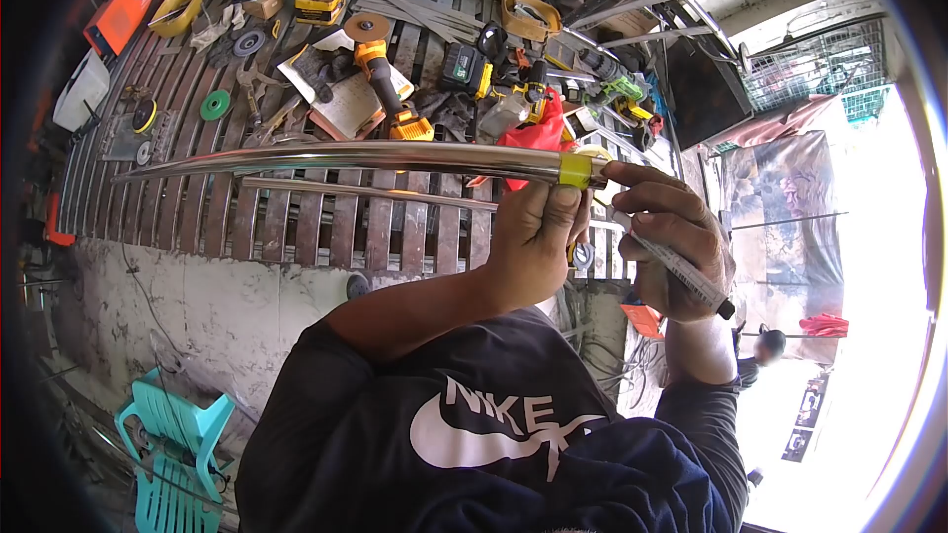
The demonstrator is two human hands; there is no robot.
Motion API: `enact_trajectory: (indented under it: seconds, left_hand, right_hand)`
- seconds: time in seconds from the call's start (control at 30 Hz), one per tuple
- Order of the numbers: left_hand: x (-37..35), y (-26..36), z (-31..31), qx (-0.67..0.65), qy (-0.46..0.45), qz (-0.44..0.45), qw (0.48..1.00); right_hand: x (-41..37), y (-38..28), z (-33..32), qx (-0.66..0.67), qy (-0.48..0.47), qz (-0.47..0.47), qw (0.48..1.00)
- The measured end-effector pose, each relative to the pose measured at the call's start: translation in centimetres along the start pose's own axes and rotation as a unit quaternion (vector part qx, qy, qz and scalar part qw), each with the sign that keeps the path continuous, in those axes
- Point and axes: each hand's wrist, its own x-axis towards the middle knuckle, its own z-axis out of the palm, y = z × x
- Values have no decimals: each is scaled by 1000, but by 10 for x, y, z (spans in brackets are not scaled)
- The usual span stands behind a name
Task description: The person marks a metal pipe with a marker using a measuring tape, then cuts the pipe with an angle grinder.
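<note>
A shiny metal pipe (395, 156) runs across the view above the slatted bench. Near its right end is a yellow-green band (574, 170), which looks like tape. My left hand (533, 242) is closed around the pipe just beside this band, thumb uppermost. At the pipe's end, the fingertips of my right hand (676, 237) touch or almost touch the rim. That hand is also closed on a slim white marker (686, 271) with printing along it and a black end pointing down and right. Its other end is partly hidden by the fingers.
A thinner metal pipe (375, 190) lies on the slatted bench (197, 217). Beyond it are a yellow angle grinder (385, 79), a green disc (214, 105), a red cloth (533, 138) and a black-yellow battery (466, 71). Turquoise chairs (173, 424) stand lower left; a person (765, 347) is at right.
</note>
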Motion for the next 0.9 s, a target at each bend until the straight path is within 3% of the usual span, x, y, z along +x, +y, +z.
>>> enact_trajectory:
  seconds: [0.17,0.9]
  left_hand:
    - [-1,5,0,-19,-3,-31,999]
    - [1,-1,-5,55,-5,13,998]
  right_hand:
    - [4,-5,0,-46,-7,-4,999]
    - [9,-5,2,-98,-13,-12,995]
